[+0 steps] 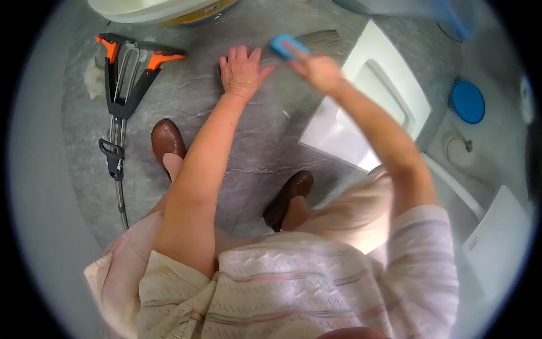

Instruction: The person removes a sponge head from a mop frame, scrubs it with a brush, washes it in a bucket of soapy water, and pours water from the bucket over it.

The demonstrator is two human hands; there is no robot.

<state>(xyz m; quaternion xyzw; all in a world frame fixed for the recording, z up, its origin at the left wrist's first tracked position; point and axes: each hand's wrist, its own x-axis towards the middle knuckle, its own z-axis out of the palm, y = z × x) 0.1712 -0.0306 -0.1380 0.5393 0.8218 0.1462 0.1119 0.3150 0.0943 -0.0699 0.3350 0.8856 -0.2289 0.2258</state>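
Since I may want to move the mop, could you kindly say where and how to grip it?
I'd grip its slim pole from above, left hand wrapping across it; the mop seems to lie flat, wide head at the far end.

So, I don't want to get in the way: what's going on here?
A person bends over a grey floor, apparently scrubbing it: their right hand grips a blue scrubber near a white squat pan. Their empty left hand is spread palm down. A black-and-orange mop lies to the left.
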